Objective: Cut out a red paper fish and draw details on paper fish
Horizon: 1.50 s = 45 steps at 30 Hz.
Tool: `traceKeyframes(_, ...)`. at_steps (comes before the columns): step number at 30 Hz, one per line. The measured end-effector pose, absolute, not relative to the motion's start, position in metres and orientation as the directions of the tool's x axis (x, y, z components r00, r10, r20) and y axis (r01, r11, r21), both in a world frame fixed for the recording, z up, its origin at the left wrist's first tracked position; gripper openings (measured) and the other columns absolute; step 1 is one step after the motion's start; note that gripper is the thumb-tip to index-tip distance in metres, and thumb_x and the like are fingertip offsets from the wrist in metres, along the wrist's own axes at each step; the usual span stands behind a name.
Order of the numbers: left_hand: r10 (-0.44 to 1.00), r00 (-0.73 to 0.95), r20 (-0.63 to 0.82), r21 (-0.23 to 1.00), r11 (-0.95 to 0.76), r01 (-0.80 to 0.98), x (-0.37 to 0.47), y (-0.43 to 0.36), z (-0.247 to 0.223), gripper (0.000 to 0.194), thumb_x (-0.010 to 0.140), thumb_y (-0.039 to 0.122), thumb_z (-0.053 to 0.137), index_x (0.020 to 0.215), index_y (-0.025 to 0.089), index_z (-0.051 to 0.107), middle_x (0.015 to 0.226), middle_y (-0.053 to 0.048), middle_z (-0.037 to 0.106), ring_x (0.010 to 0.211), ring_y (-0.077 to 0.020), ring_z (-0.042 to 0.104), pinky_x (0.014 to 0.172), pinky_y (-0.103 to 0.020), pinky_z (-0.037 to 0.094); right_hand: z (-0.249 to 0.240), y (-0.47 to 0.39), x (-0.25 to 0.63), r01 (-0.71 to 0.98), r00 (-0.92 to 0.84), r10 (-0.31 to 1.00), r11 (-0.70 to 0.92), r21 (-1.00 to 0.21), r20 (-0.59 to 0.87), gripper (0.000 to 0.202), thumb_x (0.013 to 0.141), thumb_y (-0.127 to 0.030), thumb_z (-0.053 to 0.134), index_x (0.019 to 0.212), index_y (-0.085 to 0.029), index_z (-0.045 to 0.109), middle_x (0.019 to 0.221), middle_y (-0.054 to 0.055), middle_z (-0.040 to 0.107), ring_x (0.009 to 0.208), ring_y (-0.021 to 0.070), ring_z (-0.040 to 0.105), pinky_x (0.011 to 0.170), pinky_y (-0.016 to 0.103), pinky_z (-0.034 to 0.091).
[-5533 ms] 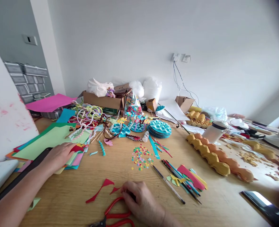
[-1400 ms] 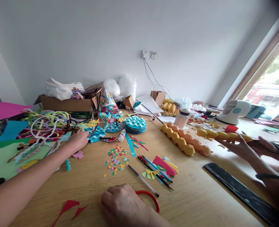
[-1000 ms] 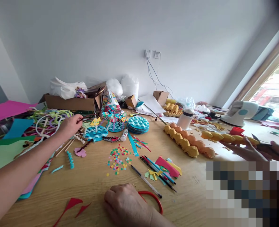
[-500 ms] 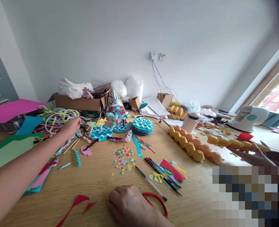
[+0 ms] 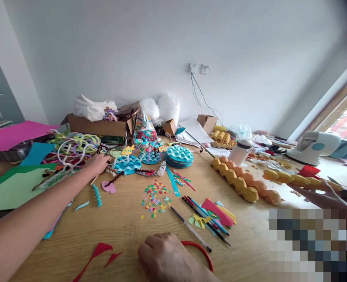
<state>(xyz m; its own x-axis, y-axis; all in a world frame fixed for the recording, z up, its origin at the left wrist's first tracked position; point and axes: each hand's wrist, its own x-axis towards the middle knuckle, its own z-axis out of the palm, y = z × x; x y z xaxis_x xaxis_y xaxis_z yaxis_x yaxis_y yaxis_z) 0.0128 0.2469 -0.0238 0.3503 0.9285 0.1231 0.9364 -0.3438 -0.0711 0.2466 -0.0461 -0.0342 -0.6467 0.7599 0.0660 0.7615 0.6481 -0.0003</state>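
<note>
My left hand (image 5: pixel 98 163) reaches forward to the heap of fuzzy pipe cleaners (image 5: pixel 79 147), beside some thin wooden sticks (image 5: pixel 94 180). Its fingers are bent together, and what is in them is hidden. My right hand (image 5: pixel 166 254) rests closed on the table at the front. A red loop handle of scissors (image 5: pixel 201 250) sticks out beside it; the blades are out of sight under the hand. Red paper scraps (image 5: pixel 101 248) lie left of that hand. A blue coiled pipe cleaner (image 5: pixel 97 195) and a pink paper piece (image 5: pixel 108 187) lie near my left forearm.
Blue wavy discs (image 5: pixel 179 156) are stacked mid-table beside decorated fish models. Confetti dots (image 5: pixel 155 196), a pen (image 5: pixel 191 229), pencils (image 5: pixel 208 215) and egg-carton strips (image 5: pixel 235 180) spread rightward. At far right another person's hand (image 5: pixel 323 196) holds a yellow carton strip (image 5: pixel 293 179).
My left hand has moved down and slightly nearer, over the wooden sticks. My right hand stays closed in place beside the red handle. The view has shifted slightly.
</note>
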Motion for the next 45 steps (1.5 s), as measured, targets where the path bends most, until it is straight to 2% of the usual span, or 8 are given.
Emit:
traceKeyframes(8,0.936,0.344,0.075,-0.072,-0.339,0.938,0.014,0.255,-0.031,0.030,0.092,0.034,0.059,0.118,0.019,0.058,0.121,-0.008,0.060,0.102,-0.0227,0.061,0.085,-0.043,0.053,0.016,0.012,0.243,0.867,-0.493,0.869,0.486,0.113,0.047,0.013,0.086,-0.012,0.053,0.091,-0.011,0.065,0.084,0.007,0.072,0.070,0.0166,0.070,0.058,0.020,0.046)
traceKeyframes(13,0.937,0.338,0.088,-0.065,-0.334,0.940,0.015,0.256,-0.031,0.031,0.092,0.034,0.059,0.119,0.019,0.057,0.121,-0.009,0.059,0.102,-0.0230,0.061,0.085,-0.044,0.053,0.009,0.085,0.228,0.926,-0.350,0.934,0.332,0.180,0.075,0.064,0.095,-0.013,0.000,0.107,0.006,0.060,0.097,0.002,0.063,0.103,0.0187,0.063,0.074,0.029,0.042)
traceKeyframes(15,0.934,0.345,0.096,-0.071,-0.340,0.938,0.016,0.256,-0.030,0.032,0.092,0.034,0.059,0.119,0.018,0.057,0.121,-0.009,0.059,0.103,-0.0232,0.061,0.085,-0.044,0.053,0.002,0.113,0.224,0.930,-0.330,0.944,0.320,0.183,0.024,0.044,0.102,-0.018,0.021,0.109,-0.002,0.061,0.100,0.002,0.064,0.098,0.0153,0.065,0.079,0.031,0.044)
traceKeyframes(16,0.931,0.350,0.102,-0.074,-0.344,0.936,0.016,0.256,-0.030,0.032,0.092,0.034,0.059,0.120,0.018,0.057,0.122,-0.009,0.059,0.103,-0.0233,0.061,0.085,-0.044,0.053,-0.002,0.126,0.222,0.931,-0.321,0.947,0.316,0.182,0.002,0.021,0.097,-0.026,0.052,0.108,-0.013,0.063,0.105,0.007,0.066,0.090,0.0158,0.066,0.078,0.033,0.054)
traceKeyframes(17,0.928,0.356,0.110,-0.077,-0.349,0.934,0.016,0.256,-0.029,0.032,0.092,0.034,0.059,0.120,0.018,0.057,0.122,-0.009,0.059,0.103,-0.0233,0.061,0.085,-0.044,0.053,-0.006,0.137,0.221,0.931,-0.316,0.948,0.314,0.184,-0.017,0.025,0.094,-0.030,0.058,0.113,-0.015,0.061,0.111,0.007,0.064,0.093,0.0185,0.064,0.079,0.037,0.056)
traceKeyframes(26,0.931,0.298,0.210,-0.047,-0.295,0.954,0.010,0.264,-0.032,0.032,0.092,0.034,0.058,0.120,0.018,0.057,0.122,-0.009,0.059,0.102,-0.0231,0.061,0.085,-0.044,0.053,-0.019,0.173,0.207,0.900,-0.401,0.916,0.399,0.174,-0.024,0.020,0.095,-0.022,0.053,0.111,-0.016,0.063,0.112,0.009,0.063,0.099,0.0220,0.063,0.083,0.038,0.053)
traceKeyframes(36,0.927,0.320,0.193,0.023,-0.331,0.944,0.004,0.270,-0.048,0.031,0.092,0.034,0.058,0.119,0.018,0.057,0.120,-0.009,0.060,0.100,-0.0224,0.062,0.084,-0.043,0.054,-0.019,0.171,0.174,0.862,-0.507,0.862,0.506,0.026,0.028,0.028,0.091,-0.009,0.047,0.106,-0.021,0.068,0.117,0.010,0.060,0.109,0.0244,0.059,0.081,0.030,0.049)
traceKeyframes(45,0.842,0.382,0.380,0.056,-0.433,0.899,-0.013,0.261,-0.043,0.029,0.092,0.033,0.058,0.118,0.018,0.058,0.123,-0.009,0.059,0.104,-0.0230,0.061,0.086,-0.044,0.053,-0.034,0.199,0.190,0.922,-0.237,0.969,0.246,-0.299,0.067,0.022,0.096,-0.028,0.053,0.111,-0.015,0.063,0.111,0.008,0.064,0.098,0.0203,0.062,0.084,0.038,0.052)
